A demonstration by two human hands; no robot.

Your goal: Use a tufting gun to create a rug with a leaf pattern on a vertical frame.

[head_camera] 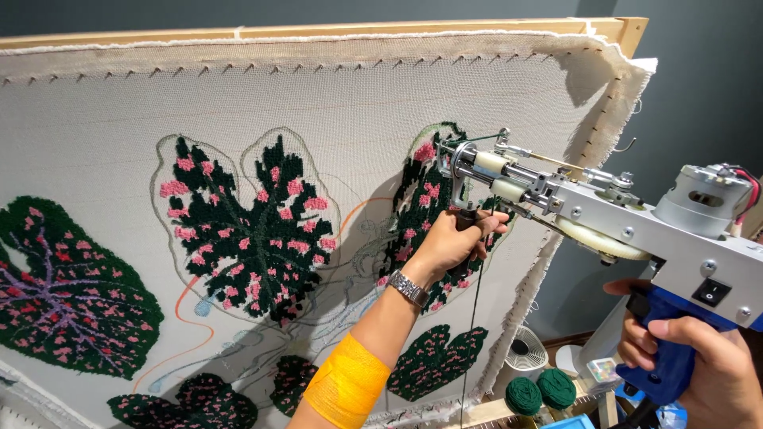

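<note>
A tufting gun [628,218], silver with a blue grip, points at a pale cloth [334,103] stretched on a wooden frame [318,30]. My right hand [699,357] is closed around the blue grip at the lower right. My left hand [453,242] grips the black front handle under the gun's nose, right against the cloth. That wrist wears a metal watch, and a yellow band wraps the forearm. The needle end touches a dark green leaf with pink spots [425,199]. Dark yarn [473,334] hangs down from the gun.
Other tufted leaves cover the cloth: a green and pink one [246,230] in the middle and a green and purple one [63,286] at left. Two dark green yarn balls [540,391] and a small white fan [526,349] sit below right.
</note>
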